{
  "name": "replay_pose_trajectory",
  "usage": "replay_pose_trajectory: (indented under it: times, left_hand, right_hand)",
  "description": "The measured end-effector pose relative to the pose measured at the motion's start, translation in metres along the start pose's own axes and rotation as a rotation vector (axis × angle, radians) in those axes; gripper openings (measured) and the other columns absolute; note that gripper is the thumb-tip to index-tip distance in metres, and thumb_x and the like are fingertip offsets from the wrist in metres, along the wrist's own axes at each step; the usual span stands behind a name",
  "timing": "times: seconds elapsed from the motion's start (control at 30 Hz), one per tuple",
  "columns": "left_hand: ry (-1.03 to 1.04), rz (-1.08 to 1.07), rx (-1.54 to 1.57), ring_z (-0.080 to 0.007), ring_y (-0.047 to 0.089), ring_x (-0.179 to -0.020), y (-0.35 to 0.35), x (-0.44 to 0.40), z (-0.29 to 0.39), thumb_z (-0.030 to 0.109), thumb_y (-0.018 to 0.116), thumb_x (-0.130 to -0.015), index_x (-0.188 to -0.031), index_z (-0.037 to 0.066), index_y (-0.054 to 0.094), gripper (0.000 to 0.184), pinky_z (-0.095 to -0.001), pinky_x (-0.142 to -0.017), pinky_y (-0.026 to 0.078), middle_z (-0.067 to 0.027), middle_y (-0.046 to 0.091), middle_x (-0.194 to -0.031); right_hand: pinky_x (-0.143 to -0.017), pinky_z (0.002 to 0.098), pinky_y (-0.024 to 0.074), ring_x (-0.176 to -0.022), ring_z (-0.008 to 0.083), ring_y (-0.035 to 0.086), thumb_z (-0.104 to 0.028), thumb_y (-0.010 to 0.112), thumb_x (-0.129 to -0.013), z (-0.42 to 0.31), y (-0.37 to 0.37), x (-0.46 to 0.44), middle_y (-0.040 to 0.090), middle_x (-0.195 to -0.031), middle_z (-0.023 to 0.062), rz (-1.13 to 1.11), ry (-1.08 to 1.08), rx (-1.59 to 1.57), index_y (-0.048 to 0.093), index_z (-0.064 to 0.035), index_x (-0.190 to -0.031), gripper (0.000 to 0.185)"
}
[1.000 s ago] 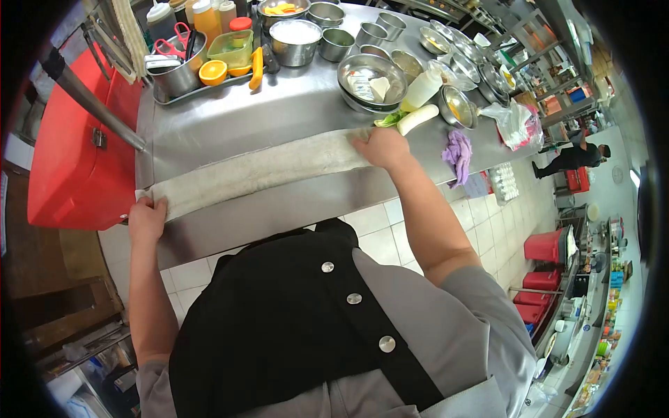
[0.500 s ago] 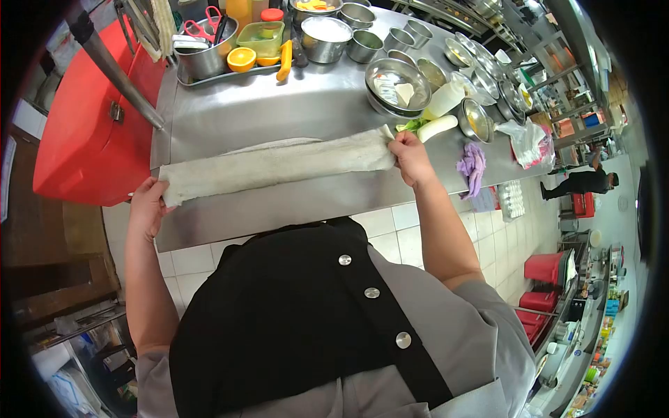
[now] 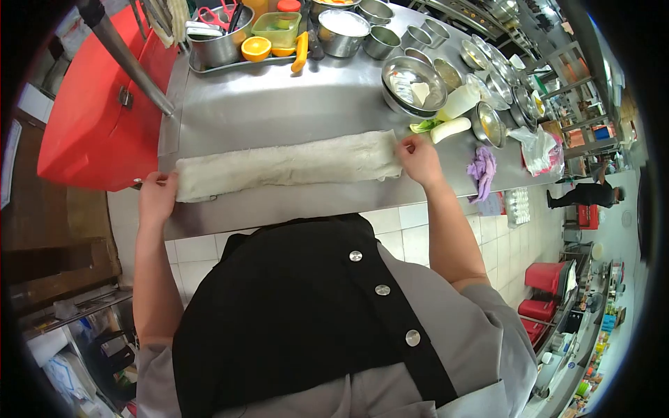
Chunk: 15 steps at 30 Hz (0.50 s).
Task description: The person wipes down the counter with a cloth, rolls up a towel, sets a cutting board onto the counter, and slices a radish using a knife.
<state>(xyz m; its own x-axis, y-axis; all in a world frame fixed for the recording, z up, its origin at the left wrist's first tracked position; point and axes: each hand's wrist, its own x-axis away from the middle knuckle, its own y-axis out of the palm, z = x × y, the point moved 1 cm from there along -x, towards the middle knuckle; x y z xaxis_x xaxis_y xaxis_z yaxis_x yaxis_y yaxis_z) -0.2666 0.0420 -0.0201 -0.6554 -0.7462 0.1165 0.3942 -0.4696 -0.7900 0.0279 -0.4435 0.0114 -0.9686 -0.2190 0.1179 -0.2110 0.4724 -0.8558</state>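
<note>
A long off-white cloth (image 3: 289, 167), folded into a strip, lies along the front of the steel worktop. My left hand (image 3: 157, 198) is at its left end, fingers bent and closed against the edge. At the opposite end, the curled fingers and thumb of my right hand (image 3: 421, 161) pinch at the cloth's short edge. Just beyond my right hand lie a peeled white vegetable piece (image 3: 451, 129) and a green leafy bit (image 3: 424, 127). A steel bowl (image 3: 414, 83) with a white piece in it stands behind them.
A tray (image 3: 237, 67) at the back left carries a steel pot, orange halves and a green container. Several steel bowls and pots fill the back right. A purple cloth (image 3: 481, 171) hangs over the front edge. A red cooler (image 3: 104, 104) stands left; a person (image 3: 584, 195) is farther right.
The cloth has come down flat onto the worktop, its back layer no longer showing separately. Both hands have lowered with its ends, and their grip looks looser. The view has shifted slightly.
</note>
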Motion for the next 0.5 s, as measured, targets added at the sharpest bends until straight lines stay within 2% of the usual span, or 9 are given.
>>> replay_pose_trajectory:
  times: [0.03,0.13,0.23,0.33,0.43,0.5]
  left_hand:
    - [-0.016,-0.017,-0.022,-0.0293,0.07,-0.089,0.0,0.001,0.006,0.03,0.069,-0.089,-0.115,-0.006,0.064,0.044,-0.0376,-0.081,0.054,-0.0204,0.072,-0.094]
    - [0.075,-0.086,-0.042,-0.0305,0.07,-0.088,0.013,0.002,0.003,0.028,0.07,-0.087,-0.114,-0.003,0.065,0.042,-0.0395,-0.081,0.054,-0.0194,0.072,-0.093]
    - [0.078,0.028,-0.073,-0.0315,0.069,-0.087,0.013,0.006,0.01,0.028,0.071,-0.086,-0.112,-0.001,0.066,0.039,-0.0409,-0.08,0.053,-0.0175,0.071,-0.091]
    - [0.125,0.114,-0.164,-0.0312,0.068,-0.086,0.009,0.011,0.026,0.028,0.072,-0.086,-0.109,0.0,0.066,0.037,-0.0418,-0.08,0.053,-0.0161,0.069,-0.089]
    - [0.06,0.059,-0.134,-0.0306,0.067,-0.085,0.017,0.006,0.02,0.028,0.072,-0.086,-0.109,0.001,0.066,0.035,-0.0416,-0.08,0.053,-0.0148,0.069,-0.088]
    - [0.132,0.085,-0.14,-0.0297,0.067,-0.083,0.021,0.006,0.014,0.028,0.072,-0.087,-0.109,0.001,0.067,0.036,-0.0405,-0.079,0.053,-0.0141,0.069,-0.088]
  right_hand:
    - [-0.084,0.043,0.0543,-0.091,0.0345,0.07,-0.023,0.069,-0.087,-0.005,0.0,0.002,0.073,-0.095,0.0173,-0.05,0.017,0.061,0.067,-0.0037,-0.107,0.028]
    - [-0.085,0.0441,0.0543,-0.094,0.0364,0.07,-0.031,0.067,-0.089,0.002,0.02,-0.002,0.073,-0.1,0.0176,-0.074,-0.198,0.156,0.068,-0.0051,-0.111,0.034]
    - [-0.087,0.0448,0.0543,-0.097,0.0369,0.069,-0.034,0.064,-0.091,-0.008,0.011,0.004,0.073,-0.105,0.0177,0.104,-0.286,0.292,0.07,-0.0061,-0.111,0.035]
    - [-0.091,0.045,0.0538,-0.1,0.0366,0.068,-0.037,0.063,-0.09,-0.044,-0.013,0.004,0.071,-0.111,0.0185,-0.284,-0.031,0.304,0.071,-0.0068,-0.107,0.035]
    - [-0.088,0.046,0.0537,-0.1,0.0366,0.068,-0.038,0.064,-0.089,-0.044,0.008,0.001,0.071,-0.109,0.0182,-0.249,-0.045,0.493,0.071,-0.0085,-0.103,0.034]
    - [-0.087,0.0465,0.0531,-0.099,0.0375,0.067,-0.037,0.065,-0.088,-0.036,0.019,-0.001,0.071,-0.106,0.0177,-0.191,-0.101,0.395,0.07,-0.0069,-0.098,0.032]
